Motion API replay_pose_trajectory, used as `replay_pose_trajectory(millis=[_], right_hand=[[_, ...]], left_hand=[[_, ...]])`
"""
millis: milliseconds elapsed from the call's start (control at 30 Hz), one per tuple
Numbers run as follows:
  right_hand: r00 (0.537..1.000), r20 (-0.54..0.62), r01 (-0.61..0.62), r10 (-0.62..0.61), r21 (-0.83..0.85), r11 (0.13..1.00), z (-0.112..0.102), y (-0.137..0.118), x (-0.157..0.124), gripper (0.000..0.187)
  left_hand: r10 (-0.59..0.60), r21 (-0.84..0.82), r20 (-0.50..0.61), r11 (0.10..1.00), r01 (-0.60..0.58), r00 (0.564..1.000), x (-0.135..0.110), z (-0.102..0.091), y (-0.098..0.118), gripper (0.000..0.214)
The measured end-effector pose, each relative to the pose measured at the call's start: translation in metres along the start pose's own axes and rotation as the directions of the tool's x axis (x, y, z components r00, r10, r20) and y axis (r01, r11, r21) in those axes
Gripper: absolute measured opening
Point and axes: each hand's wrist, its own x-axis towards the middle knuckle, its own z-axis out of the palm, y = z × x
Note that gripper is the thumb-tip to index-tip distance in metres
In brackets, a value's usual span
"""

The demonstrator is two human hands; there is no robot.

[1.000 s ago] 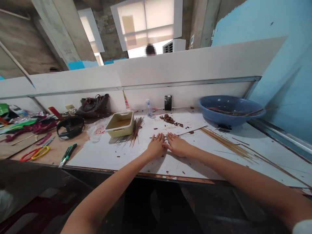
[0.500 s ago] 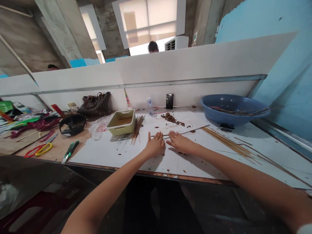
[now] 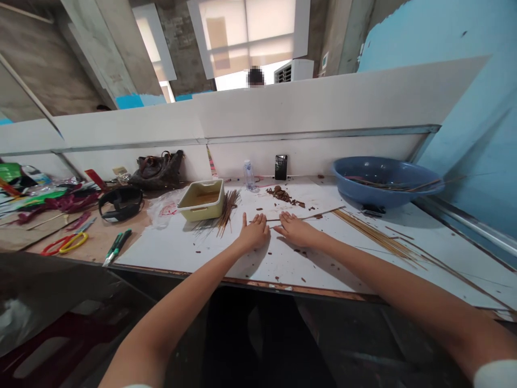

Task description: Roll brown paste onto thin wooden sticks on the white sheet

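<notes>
My left hand (image 3: 254, 234) lies flat, palm down, its fingers stretched over the left part of a thin dark stick (image 3: 328, 212) on the white sheet (image 3: 242, 264). Close to its right, my right hand (image 3: 299, 231) is also flat, fingers spread on the same stick. Part of the stick is hidden under both hands. Just beyond them sits a pile of brown lumps and crumbs (image 3: 285, 195). A bundle of thin tan sticks (image 3: 374, 234) lies to the right; darker brown sticks (image 3: 228, 210) lean by a yellow-green tub (image 3: 202, 213) on the left.
A large blue basin (image 3: 375, 188) with long sticks in it stands at right. Behind the crumbs are a clear bottle (image 3: 249, 177) and a phone (image 3: 281, 167). Leftward lie a utility knife (image 3: 117, 247), scissors (image 3: 67, 244), a black headset (image 3: 121, 203) and a handbag (image 3: 157, 171).
Both hands stay flat on the stick. The left hand has shifted slightly left and nearer the edge; the right hand is nearly where it was. The view has tilted a little.
</notes>
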Motion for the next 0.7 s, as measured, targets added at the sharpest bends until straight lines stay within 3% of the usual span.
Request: replay_pose_trajectory(millis=[133,333,567,700], right_hand=[[0.999,-0.001,-0.045,0.045,-0.006,0.999,-0.004,-0.001,0.006,0.091],[0.998,-0.048,0.041,-0.042,-0.015,0.999,0.015,0.003,-0.019,0.101],[1.0,-0.001,-0.022,0.022,-0.017,1.0,-0.004,0.01,0.014,0.085],[0.999,-0.026,0.025,-0.025,-0.022,0.999,0.01,0.009,-0.008,0.093]], left_hand=[[-0.056,-0.014,0.016,0.998,0.056,0.998,0.005,-0.005,0.003,0.068],[0.022,0.01,-0.046,1.0,-0.022,0.999,-0.016,0.011,-0.006,0.067],[-0.061,-0.008,0.016,0.998,0.061,0.998,0.009,-0.007,-0.004,0.068],[-0.012,0.012,-0.002,1.0,0.012,1.0,-0.01,0.003,-0.008,0.07]])
